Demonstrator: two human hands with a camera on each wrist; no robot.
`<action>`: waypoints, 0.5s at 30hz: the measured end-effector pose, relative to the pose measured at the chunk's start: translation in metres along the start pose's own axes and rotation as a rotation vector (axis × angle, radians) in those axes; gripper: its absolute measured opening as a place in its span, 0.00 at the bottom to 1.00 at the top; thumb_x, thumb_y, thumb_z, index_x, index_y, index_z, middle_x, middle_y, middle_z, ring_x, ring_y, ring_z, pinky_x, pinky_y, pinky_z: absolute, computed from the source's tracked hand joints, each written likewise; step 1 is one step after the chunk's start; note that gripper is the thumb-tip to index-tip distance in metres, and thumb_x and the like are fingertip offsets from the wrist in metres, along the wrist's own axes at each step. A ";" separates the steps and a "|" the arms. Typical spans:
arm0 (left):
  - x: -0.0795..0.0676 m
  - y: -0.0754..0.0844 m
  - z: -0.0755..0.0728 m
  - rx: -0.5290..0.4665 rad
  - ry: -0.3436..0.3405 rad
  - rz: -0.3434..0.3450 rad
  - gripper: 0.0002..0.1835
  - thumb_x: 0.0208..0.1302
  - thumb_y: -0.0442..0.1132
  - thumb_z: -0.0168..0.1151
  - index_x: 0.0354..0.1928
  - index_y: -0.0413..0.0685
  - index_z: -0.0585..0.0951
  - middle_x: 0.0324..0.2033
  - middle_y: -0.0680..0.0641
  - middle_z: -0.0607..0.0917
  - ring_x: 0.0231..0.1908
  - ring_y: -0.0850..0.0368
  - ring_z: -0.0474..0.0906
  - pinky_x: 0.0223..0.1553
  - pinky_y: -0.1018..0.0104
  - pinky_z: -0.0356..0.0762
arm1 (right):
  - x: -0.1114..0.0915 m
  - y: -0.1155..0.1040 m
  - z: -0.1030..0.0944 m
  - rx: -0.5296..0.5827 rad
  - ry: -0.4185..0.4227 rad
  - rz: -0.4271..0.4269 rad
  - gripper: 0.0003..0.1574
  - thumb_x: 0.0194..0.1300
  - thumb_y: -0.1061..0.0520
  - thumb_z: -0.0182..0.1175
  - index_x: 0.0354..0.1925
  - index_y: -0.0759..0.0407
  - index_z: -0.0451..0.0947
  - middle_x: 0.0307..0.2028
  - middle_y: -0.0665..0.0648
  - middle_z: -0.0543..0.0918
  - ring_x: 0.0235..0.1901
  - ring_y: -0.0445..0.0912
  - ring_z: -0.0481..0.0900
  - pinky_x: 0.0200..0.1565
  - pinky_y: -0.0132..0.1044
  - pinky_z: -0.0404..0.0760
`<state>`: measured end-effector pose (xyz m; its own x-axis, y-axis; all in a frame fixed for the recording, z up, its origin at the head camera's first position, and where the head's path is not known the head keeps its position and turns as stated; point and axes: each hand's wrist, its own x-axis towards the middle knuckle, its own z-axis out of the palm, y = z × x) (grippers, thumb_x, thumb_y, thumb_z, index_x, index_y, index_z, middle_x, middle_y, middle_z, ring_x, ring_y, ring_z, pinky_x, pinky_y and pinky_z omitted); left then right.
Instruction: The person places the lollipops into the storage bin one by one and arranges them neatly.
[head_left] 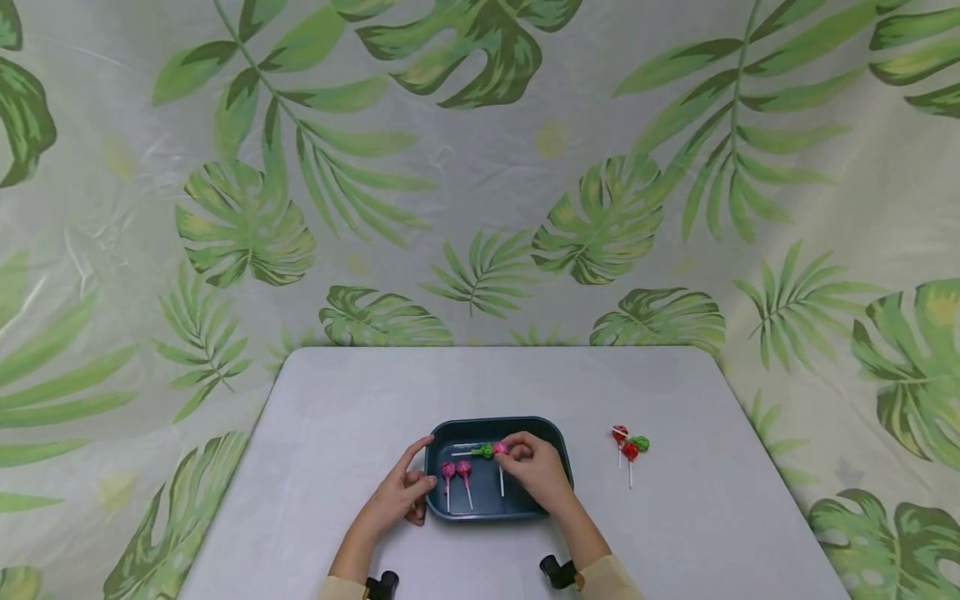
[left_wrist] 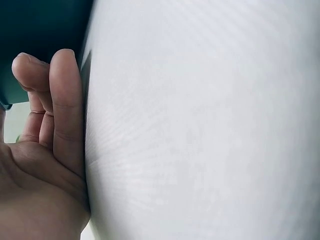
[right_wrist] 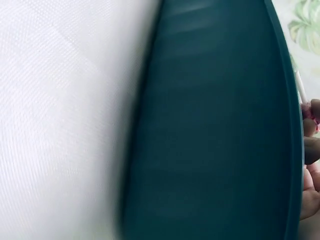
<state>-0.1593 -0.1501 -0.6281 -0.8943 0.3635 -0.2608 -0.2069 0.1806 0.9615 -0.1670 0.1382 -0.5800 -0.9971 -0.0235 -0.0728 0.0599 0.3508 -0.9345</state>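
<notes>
The left hand [head_left: 401, 493] is resting relaxed against a teal tray [head_left: 491, 516] midway between the desk's [head_left: 337, 392] side edges; within it, the right hand [head_left: 538, 471] is pinching a pink lollipop [head_left: 500, 449] by its head. Probably light, hard and slick, it is likely offering its stick [head_left: 502, 483] for grasping.

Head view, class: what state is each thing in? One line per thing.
Tray, upright on the table, uncovered.
Two pink lollipops, lying side by side in the tray.
Green lollipop, lying in the tray, stick pointing left.
Right grip, pinching a third pink lollipop.
Left grip, touching the tray's left side.
Two red lollipops and second green lollipop, bunched right of the tray.
</notes>
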 end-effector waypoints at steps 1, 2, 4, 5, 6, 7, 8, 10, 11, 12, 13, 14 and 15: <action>0.000 0.000 0.000 -0.001 0.000 0.002 0.40 0.78 0.42 0.63 0.83 0.71 0.54 0.26 0.49 0.80 0.21 0.56 0.78 0.24 0.61 0.86 | 0.000 0.001 0.001 0.002 -0.008 0.003 0.13 0.66 0.54 0.75 0.46 0.57 0.85 0.24 0.47 0.78 0.23 0.40 0.72 0.24 0.29 0.68; 0.000 0.000 0.000 -0.002 0.001 0.003 0.40 0.78 0.42 0.63 0.83 0.71 0.54 0.26 0.49 0.79 0.21 0.56 0.78 0.24 0.61 0.86 | 0.001 0.001 0.002 0.004 -0.015 0.006 0.13 0.66 0.55 0.74 0.46 0.57 0.85 0.24 0.47 0.78 0.21 0.41 0.71 0.23 0.29 0.69; 0.000 0.001 0.000 -0.004 0.001 0.004 0.40 0.78 0.42 0.62 0.83 0.72 0.54 0.26 0.50 0.79 0.21 0.56 0.78 0.24 0.61 0.86 | 0.002 0.002 0.003 -0.001 -0.030 0.012 0.13 0.66 0.56 0.73 0.46 0.57 0.84 0.24 0.47 0.78 0.19 0.41 0.70 0.21 0.30 0.70; 0.000 0.001 0.000 -0.006 0.001 0.005 0.40 0.78 0.42 0.62 0.83 0.72 0.54 0.26 0.49 0.79 0.21 0.56 0.78 0.24 0.61 0.86 | 0.002 0.002 0.004 -0.009 -0.035 0.016 0.12 0.67 0.56 0.73 0.47 0.57 0.83 0.24 0.47 0.78 0.18 0.41 0.70 0.21 0.30 0.71; 0.000 0.001 0.000 -0.008 0.000 0.006 0.40 0.78 0.42 0.62 0.83 0.71 0.54 0.26 0.49 0.79 0.21 0.56 0.78 0.24 0.61 0.86 | 0.002 0.003 0.005 -0.019 -0.040 0.021 0.12 0.67 0.56 0.73 0.47 0.56 0.83 0.24 0.46 0.78 0.18 0.41 0.70 0.21 0.30 0.71; 0.000 0.001 0.000 -0.009 -0.002 0.007 0.40 0.78 0.42 0.62 0.83 0.71 0.54 0.26 0.49 0.79 0.21 0.56 0.78 0.24 0.61 0.86 | 0.003 0.003 0.006 -0.028 -0.045 0.025 0.12 0.67 0.55 0.73 0.46 0.56 0.83 0.24 0.46 0.78 0.18 0.41 0.70 0.21 0.30 0.71; 0.000 0.001 0.000 -0.009 -0.002 0.006 0.40 0.78 0.42 0.62 0.83 0.71 0.54 0.26 0.49 0.79 0.21 0.56 0.78 0.24 0.61 0.86 | 0.003 0.003 0.007 -0.036 -0.051 0.026 0.12 0.67 0.55 0.73 0.46 0.56 0.83 0.24 0.46 0.78 0.19 0.41 0.70 0.22 0.30 0.71; 0.000 0.000 0.000 -0.008 -0.002 0.003 0.40 0.78 0.42 0.62 0.83 0.71 0.54 0.26 0.49 0.79 0.21 0.55 0.78 0.24 0.61 0.86 | 0.003 0.003 0.009 -0.052 -0.062 0.024 0.12 0.66 0.55 0.73 0.46 0.56 0.82 0.25 0.47 0.79 0.20 0.41 0.71 0.22 0.30 0.71; 0.000 0.000 0.000 -0.007 -0.001 0.001 0.40 0.78 0.42 0.63 0.83 0.71 0.54 0.27 0.49 0.79 0.21 0.55 0.78 0.24 0.61 0.86 | 0.003 0.002 0.011 -0.062 -0.067 0.022 0.13 0.66 0.55 0.73 0.45 0.56 0.82 0.25 0.47 0.79 0.21 0.41 0.71 0.23 0.30 0.70; 0.000 0.000 0.000 -0.005 0.000 -0.001 0.40 0.78 0.42 0.63 0.83 0.71 0.54 0.27 0.49 0.79 0.21 0.55 0.78 0.24 0.61 0.86 | 0.003 0.002 0.012 -0.075 -0.071 0.016 0.13 0.66 0.55 0.73 0.45 0.56 0.82 0.25 0.47 0.80 0.22 0.41 0.72 0.23 0.30 0.70; 0.000 0.000 0.000 -0.004 0.002 -0.002 0.40 0.78 0.42 0.63 0.83 0.71 0.54 0.27 0.49 0.79 0.21 0.55 0.78 0.24 0.61 0.86 | 0.003 0.002 0.013 -0.088 -0.077 0.009 0.13 0.65 0.55 0.74 0.45 0.57 0.82 0.25 0.47 0.80 0.23 0.42 0.72 0.24 0.30 0.69; 0.000 0.000 0.000 -0.002 0.004 -0.003 0.40 0.78 0.42 0.63 0.83 0.72 0.55 0.27 0.49 0.80 0.21 0.55 0.78 0.24 0.61 0.86 | 0.003 0.002 0.015 -0.105 -0.082 0.002 0.13 0.65 0.54 0.74 0.45 0.57 0.82 0.25 0.47 0.80 0.24 0.42 0.73 0.24 0.30 0.69; 0.000 0.000 0.000 -0.001 0.005 -0.002 0.40 0.78 0.43 0.63 0.83 0.72 0.55 0.27 0.49 0.80 0.21 0.55 0.78 0.24 0.61 0.86 | 0.004 0.002 0.016 -0.123 -0.087 -0.003 0.14 0.65 0.54 0.74 0.44 0.57 0.82 0.26 0.47 0.81 0.25 0.42 0.73 0.25 0.30 0.69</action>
<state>-0.1589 -0.1497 -0.6277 -0.8957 0.3587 -0.2627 -0.2096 0.1805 0.9610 -0.1698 0.1237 -0.5879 -0.9890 -0.1041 -0.1055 0.0457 0.4629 -0.8852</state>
